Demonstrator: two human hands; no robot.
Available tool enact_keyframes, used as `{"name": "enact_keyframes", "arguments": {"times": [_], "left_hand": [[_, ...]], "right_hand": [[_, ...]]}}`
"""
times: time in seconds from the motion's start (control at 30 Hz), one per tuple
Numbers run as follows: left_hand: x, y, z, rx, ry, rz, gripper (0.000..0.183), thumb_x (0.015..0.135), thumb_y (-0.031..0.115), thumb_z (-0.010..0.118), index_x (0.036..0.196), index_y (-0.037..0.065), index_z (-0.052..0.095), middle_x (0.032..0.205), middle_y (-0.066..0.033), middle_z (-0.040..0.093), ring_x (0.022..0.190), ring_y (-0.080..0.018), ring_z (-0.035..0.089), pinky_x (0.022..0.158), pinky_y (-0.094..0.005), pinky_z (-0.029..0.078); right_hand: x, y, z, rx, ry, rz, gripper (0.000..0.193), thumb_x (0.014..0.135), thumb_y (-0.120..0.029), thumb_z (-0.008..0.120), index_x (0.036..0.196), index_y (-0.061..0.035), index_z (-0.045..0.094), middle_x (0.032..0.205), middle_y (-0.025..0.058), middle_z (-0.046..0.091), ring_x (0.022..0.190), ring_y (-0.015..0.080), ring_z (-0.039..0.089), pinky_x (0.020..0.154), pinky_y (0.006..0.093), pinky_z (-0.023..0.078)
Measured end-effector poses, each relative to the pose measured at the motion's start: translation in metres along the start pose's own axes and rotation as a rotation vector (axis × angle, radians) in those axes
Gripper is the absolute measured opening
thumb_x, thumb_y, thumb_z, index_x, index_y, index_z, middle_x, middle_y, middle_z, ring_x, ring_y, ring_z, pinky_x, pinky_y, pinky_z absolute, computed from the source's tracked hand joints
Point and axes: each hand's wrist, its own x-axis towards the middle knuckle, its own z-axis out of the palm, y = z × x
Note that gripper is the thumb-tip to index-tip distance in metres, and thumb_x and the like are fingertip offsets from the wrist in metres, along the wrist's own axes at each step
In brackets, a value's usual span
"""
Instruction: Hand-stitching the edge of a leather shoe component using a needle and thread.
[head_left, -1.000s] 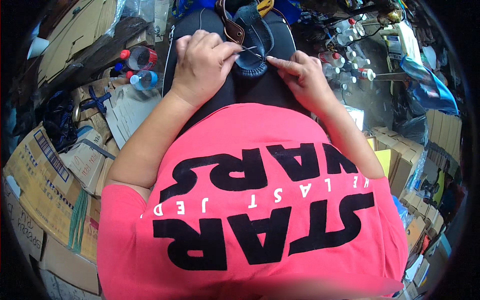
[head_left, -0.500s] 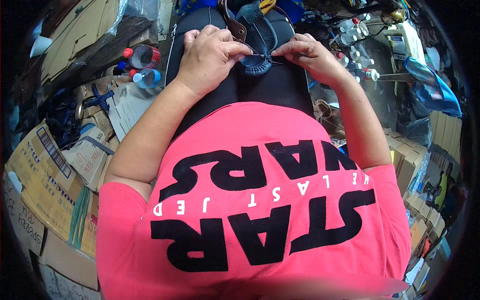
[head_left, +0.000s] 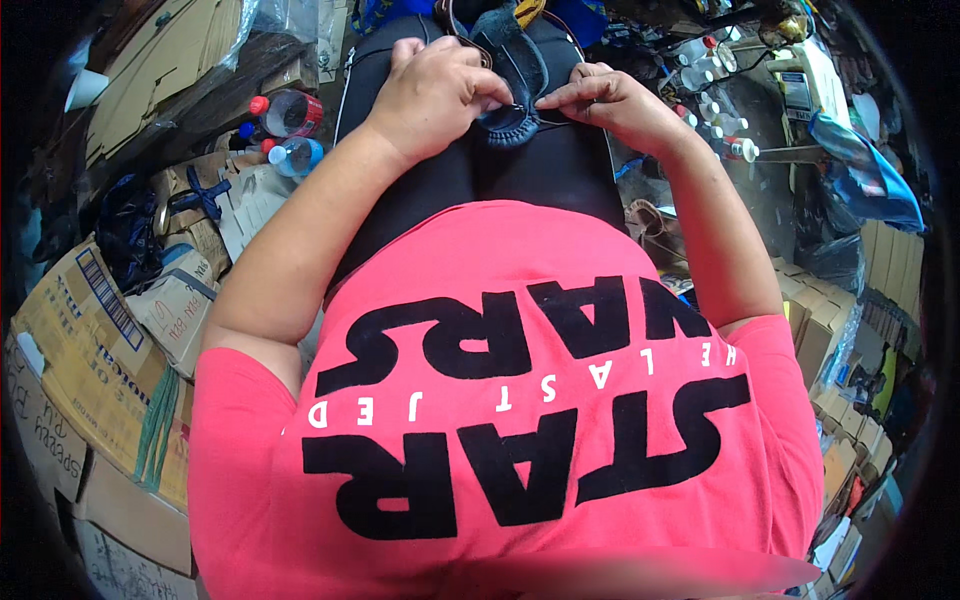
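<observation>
My left hand's (head_left: 443,92) thumb and forefinger nearly meet over the shoe (head_left: 510,126); what they grip is too small to tell. My right hand's (head_left: 612,103) forefinger points in, thumb below, hold unclear. The shoe sits on my lap (head_left: 535,170), toe rim (head_left: 515,138) gathered; I judge the sewing unfinished. Half a second ago my fingertips were farther apart.
</observation>
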Motion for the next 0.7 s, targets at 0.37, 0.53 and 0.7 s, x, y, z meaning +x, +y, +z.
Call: {"name": "enact_keyframes", "arguments": {"times": [0.37,0.53,0.7], "left_hand": [[-0.023,0.014,-0.005,-0.026,0.030,-0.115,0.025,0.074,0.016,0.071,0.096,0.026,0.074,0.077,0.0031,0.060,0.088,-0.0150,0.055,0.083,-0.0364,0.032],[-0.014,0.026,-0.001,-0.022,-0.030,-0.329,0.017,0.076,0.026,0.070,0.092,0.021,0.072,0.078,0.0042,0.066,0.091,-0.0156,0.056,0.085,-0.0393,0.030],[0.000,0.031,-0.003,-0.063,-0.173,-0.458,0.018,0.076,0.029,0.071,0.090,0.018,0.069,0.080,0.0044,0.068,0.090,-0.0149,0.057,0.086,-0.0398,0.028]], "right_hand": [[-0.015,-0.004,0.020,0.008,0.228,0.030,0.027,0.081,-0.006,0.068,0.108,-0.0111,0.070,0.089,0.0000,0.062,0.089,0.0096,0.055,0.082,0.0236,0.046],[-0.009,-0.004,0.025,0.349,0.204,0.168,0.028,0.082,-0.005,0.069,0.110,-0.0060,0.067,0.096,-0.0004,0.064,0.088,0.0070,0.058,0.081,0.0220,0.048],[-0.002,-0.004,0.028,0.341,0.265,0.131,0.022,0.082,-0.006,0.069,0.103,-0.0053,0.069,0.087,0.0008,0.068,0.080,0.0060,0.061,0.076,0.0202,0.050]]}}
